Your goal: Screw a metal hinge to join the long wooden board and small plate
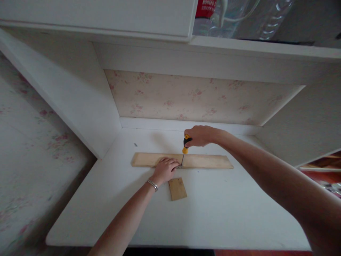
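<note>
Head view: the long wooden board (207, 161) lies flat on the white desk (226, 213). The left hand (165, 170) presses down on the board. The right hand (199, 136) grips the screwdriver (184, 151), upright, tip at the board's near edge. A small wooden piece (177, 188) lies just in front of the board.

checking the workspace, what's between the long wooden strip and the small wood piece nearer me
Only bare white desk surface separates the long wooden strip from the small wood piece, as the head view shows; the left hand rests just beside that gap.
</note>
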Tool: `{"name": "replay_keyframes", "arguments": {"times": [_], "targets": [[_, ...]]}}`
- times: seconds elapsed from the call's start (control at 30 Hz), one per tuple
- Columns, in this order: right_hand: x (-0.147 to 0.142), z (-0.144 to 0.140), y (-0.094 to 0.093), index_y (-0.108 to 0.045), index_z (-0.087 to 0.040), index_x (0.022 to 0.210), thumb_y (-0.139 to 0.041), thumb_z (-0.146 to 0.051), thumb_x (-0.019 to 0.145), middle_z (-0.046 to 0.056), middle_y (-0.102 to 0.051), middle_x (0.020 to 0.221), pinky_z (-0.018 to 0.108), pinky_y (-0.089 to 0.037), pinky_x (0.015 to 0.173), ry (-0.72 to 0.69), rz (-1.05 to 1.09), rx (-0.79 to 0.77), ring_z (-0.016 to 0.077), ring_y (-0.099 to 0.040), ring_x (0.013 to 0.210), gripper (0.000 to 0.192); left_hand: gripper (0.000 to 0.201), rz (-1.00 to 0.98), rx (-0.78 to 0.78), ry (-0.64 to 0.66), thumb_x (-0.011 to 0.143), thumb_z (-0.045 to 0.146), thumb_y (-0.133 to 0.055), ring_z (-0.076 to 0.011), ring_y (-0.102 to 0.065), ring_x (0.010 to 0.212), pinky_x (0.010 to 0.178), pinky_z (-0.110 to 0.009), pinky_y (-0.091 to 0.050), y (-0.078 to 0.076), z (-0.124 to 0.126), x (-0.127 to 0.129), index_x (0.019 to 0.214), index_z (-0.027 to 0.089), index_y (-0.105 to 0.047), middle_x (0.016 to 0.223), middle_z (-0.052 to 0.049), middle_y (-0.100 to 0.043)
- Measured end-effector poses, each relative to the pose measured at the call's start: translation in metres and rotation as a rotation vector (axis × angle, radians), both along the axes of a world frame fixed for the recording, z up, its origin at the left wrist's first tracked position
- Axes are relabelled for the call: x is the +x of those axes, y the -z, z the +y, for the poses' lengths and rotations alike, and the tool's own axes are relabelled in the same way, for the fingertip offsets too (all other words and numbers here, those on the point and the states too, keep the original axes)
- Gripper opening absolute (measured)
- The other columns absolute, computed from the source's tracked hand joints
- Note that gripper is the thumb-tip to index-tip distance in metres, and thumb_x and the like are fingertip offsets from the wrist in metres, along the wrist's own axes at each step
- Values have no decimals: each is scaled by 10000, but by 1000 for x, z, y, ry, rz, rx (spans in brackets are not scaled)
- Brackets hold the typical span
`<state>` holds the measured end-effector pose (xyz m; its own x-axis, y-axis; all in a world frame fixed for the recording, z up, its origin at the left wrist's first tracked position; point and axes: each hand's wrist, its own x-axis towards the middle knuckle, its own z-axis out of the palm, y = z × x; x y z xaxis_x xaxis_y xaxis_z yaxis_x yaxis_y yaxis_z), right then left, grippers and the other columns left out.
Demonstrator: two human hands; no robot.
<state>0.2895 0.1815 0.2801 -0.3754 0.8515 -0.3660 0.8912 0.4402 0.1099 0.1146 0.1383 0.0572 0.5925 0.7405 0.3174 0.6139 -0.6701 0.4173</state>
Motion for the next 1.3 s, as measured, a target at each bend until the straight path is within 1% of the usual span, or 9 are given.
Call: {"name": "replay_keyframes", "arguments": {"times": [0.13, 0.4, 0.57, 0.7, 0.8, 0.9, 1.03, 1.13, 1.3], "targets": [[-3, 0, 4, -662, -184, 972, -508, -662, 702, 150, -674, 859, 327, -405, 581, 3, -54, 109, 275, -624, 760, 570, 321, 3, -8, 8, 798, 127, -505, -164, -538, 1022, 992, -350, -326, 1, 0, 1, 1053, 276, -632, 1108, 6, -631], [-1, 1, 7, -702, -158, 849, -414, -787, 665, 150, -667, 721, 349, -428, 607, 44, -61, 112, 277, -624, 725, 715, 332, -1, 11, 3, 785, 109, -510, -162, -553, 1008, 1015, -349, -322, 3, -2, 2, 1048, 270, -634, 1092, 8, -641], [4, -7, 12, -674, -187, 922, -344, -808, 675, 165, -663, 908, 371, -426, 618, 36, -5, 206, 310, -616, 814, 746, 320, 8, -8, 2, 781, 118, -520, -166, -556, 1029, 1030, -357, -323, 1, -3, 3, 1045, 260, -634, 1102, 2, -639], [10, -12, 24, -604, -214, 1022, -331, -800, 693, 125, -657, 943, 315, -399, 604, 122, 128, 204, 258, -607, 804, 725, 414, -52, -83, 50, 775, 200, -570, -166, -510, 1129, 1017, -291, -363, -12, -1, -8, 1188, 210, -559, 1232, -35, -570], [14, -16, 35, -586, -233, 1000, -340, -792, 699, 95, -660, 915, 284, -366, 573, 196, 221, 249, 230, -598, 769, 681, 457, -134, -129, 7, 785, 287, -581, -168, -520, 1123, 1000, -277, -378, -24, 6, -33, 1229, 191, -533, 1234, -47, -571], [17, -19, 48, -584, -234, 970, -332, -780, 718, 85, -658, 845, 275, -341, 558, 237, 304, 331, 218, -591, 725, 652, 322, -179, -228, -174, 828, 339, -499, -168, -608, 945, 876, -272, -452, -32, 22, -76, 1069, 170, -629, 1058, -49, -662], [19, -19, 64, -591, -224, 960, -379, -741, 736, 72, -649, 779, 266, -336, 568, 273, 429, 370, 203, -583, 692, 602, 328, -87, -281, -481, 820, 372, -439, -183, -623, 866, 776, -258, -455, -29, 45, -150, 918, 157, -666, 925, -44, -689], [20, -16, 72, -604, -225, 943, -403, -729, 738, 69, -650, 784, 260, -346, 586, 280, 518, 350, 191, -580, 689, 580, 321, 83, -345, -627, 812, 348, -409, -177, -629, 740, 659, -249, -437, -22, 55, -195, 870, 159, -662, 823, -34, -686], [16, -14, 75, -614, -207, 887, -362, -773, 722, 85, -648, 756, 275, -347, 587, 306, 483, 396, 213, -588, 695, 641, 286, 193, -325, -689, 813, 326, -417, -195, -618, 779, 662, -261, -405, -16, 69, -220, 850, 172, -656, 849, -59, -685]]}}
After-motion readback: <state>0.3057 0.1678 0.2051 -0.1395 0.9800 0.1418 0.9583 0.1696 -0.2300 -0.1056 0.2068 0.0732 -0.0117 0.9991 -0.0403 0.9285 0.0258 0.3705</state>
